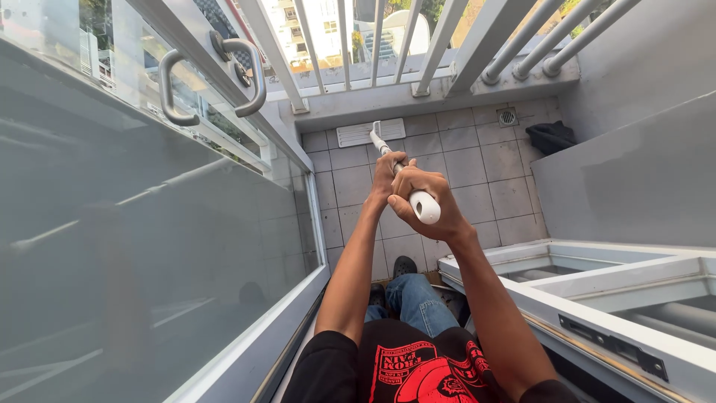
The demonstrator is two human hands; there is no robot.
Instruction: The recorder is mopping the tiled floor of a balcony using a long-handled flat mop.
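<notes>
We look down at small tiled balcony floor (485, 175). Our left hand (386, 179) closed around white mop pole (409, 186), further down shaft. Our right hand (425, 201) wrapped tight just beside it, near rounded top end, both fists touching. Pole runs toward 12 o'clock, flat white mop head (370, 133) resting on tiles near railing (373, 45). Glass door (149, 224) at 9 o'clock, with metal handle (173, 86). Dark cloth (550, 136) at 2 o'clock in corner, beside floor drain (507, 116).
</notes>
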